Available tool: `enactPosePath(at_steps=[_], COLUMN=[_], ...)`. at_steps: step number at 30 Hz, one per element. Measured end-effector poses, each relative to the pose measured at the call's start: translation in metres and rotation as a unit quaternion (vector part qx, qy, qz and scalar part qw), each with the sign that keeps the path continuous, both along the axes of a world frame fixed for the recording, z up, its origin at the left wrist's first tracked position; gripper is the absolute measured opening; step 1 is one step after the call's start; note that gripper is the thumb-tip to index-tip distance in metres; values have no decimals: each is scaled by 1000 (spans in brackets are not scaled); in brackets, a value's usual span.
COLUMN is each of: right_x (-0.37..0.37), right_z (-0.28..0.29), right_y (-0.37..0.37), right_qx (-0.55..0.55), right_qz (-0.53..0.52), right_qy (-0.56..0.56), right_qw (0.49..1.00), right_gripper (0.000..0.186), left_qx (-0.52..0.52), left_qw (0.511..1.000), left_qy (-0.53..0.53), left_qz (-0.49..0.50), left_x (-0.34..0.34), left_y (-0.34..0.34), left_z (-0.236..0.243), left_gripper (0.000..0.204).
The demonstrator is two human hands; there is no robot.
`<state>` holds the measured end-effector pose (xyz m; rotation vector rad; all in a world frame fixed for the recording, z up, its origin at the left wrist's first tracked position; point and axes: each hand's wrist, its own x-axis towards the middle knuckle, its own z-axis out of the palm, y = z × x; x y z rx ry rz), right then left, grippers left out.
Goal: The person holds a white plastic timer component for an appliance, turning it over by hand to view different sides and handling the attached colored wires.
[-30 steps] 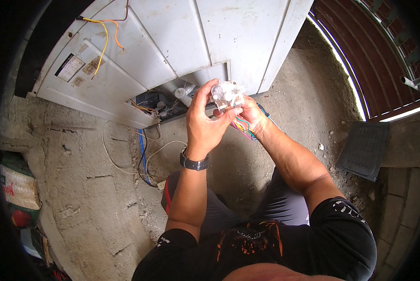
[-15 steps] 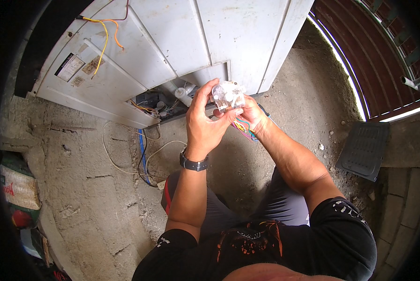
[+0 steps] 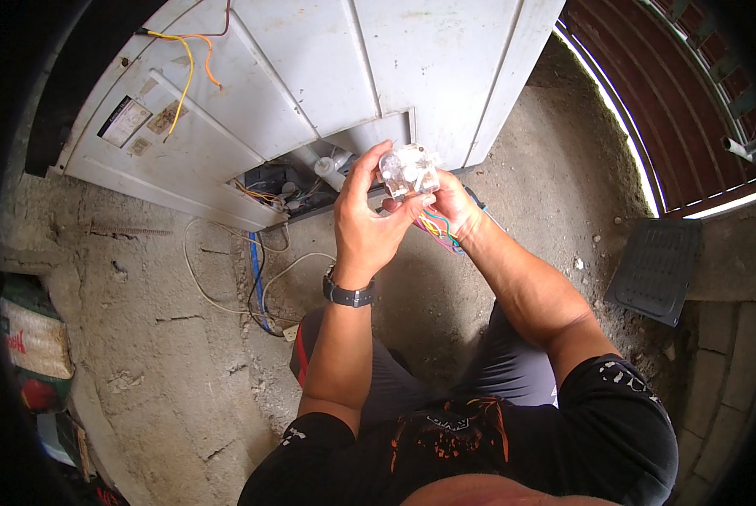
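Both hands grip a small washing machine timer (image 3: 409, 173) with a clear plastic housing and pale parts showing inside. My left hand (image 3: 366, 229) holds its left side, fingers curled along the far edge and thumb at the near edge. From the right, my right hand (image 3: 455, 207) closes on it, its fingers partly hidden behind the housing. Below the timer hang several coloured wires (image 3: 439, 232). Just beyond my hands is the white washing machine (image 3: 428, 59), with an opening low in its panel. Inside the opening are a white pipe fitting (image 3: 329, 173) and thin wires (image 3: 256, 192).
Yellow and orange loose wires (image 3: 191, 80) hang on the machine's panel. A pale cord (image 3: 194, 274) and a blue hose (image 3: 256, 274) lie on the rough concrete floor. To the right lies a black vented panel (image 3: 654, 270), near a brown slatted gate (image 3: 639, 93).
The timer has turned and shifted very slightly in my hands. My arms and everything around stay almost the same.
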<state>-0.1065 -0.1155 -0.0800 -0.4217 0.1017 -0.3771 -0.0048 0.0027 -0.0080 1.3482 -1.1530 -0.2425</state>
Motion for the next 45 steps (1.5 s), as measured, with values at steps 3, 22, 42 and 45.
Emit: enactPosePath(at_steps=[3, 22, 42, 45], right_x=[0, -1, 4, 3], right_z=[1, -9, -10, -11], right_y=[-2, -5, 0, -1], right_qx=[9, -11, -10, -16], right_qz=[5, 13, 13, 17], right_qy=[26, -43, -31, -31], right_qw=[1000, 999, 999, 999], right_gripper=[45, 39, 37, 38], left_qx=[1, -12, -22, -23], left_qw=[1000, 1000, 999, 999], left_qy=[4, 1, 12, 13], left_qz=[-3, -22, -20, -21], left_x=[-1, 5, 6, 6], left_y=[0, 1, 7, 7], left_z=[1, 2, 3, 2], left_gripper=[73, 75, 76, 76])
